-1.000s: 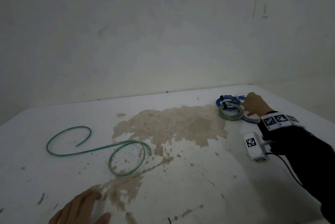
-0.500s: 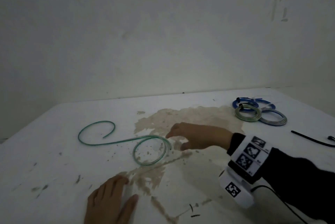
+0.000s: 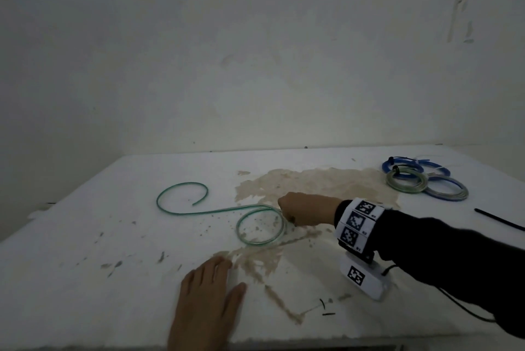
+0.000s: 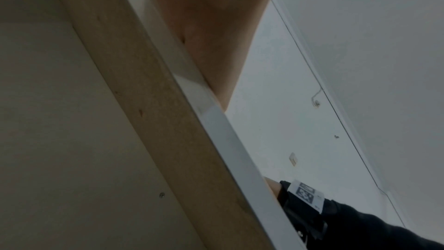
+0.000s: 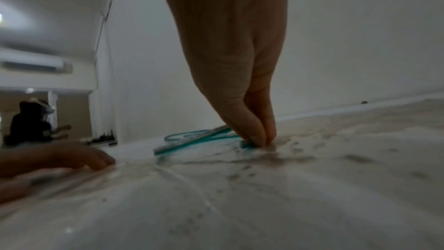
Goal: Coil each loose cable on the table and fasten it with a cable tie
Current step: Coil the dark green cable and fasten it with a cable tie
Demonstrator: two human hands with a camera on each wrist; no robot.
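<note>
A loose green cable (image 3: 181,210) lies in an S shape on the white table (image 3: 85,265), with a small loop (image 3: 260,241) at its right end. My right hand (image 3: 301,212) reaches across to that loop, and its fingertips (image 5: 258,137) pinch the cable (image 5: 192,139) down at the table top. My left hand (image 3: 207,302) rests flat on the table near the front edge, fingers straight, holding nothing. In the left wrist view only the palm (image 4: 211,16) over the table edge shows. A black cable tie (image 3: 497,218) lies at the far right.
Three coiled cables, two blue (image 3: 403,166) and one pale green (image 3: 406,183), lie together at the back right. A brown stain (image 3: 312,183) covers the table's middle. Small black tie offcuts (image 3: 326,309) lie near the front edge. A wall stands right behind the table.
My right hand left the coils at the back right, swept left across the table and now pinches the green cable's loop. The left hand stayed flat on the table.
</note>
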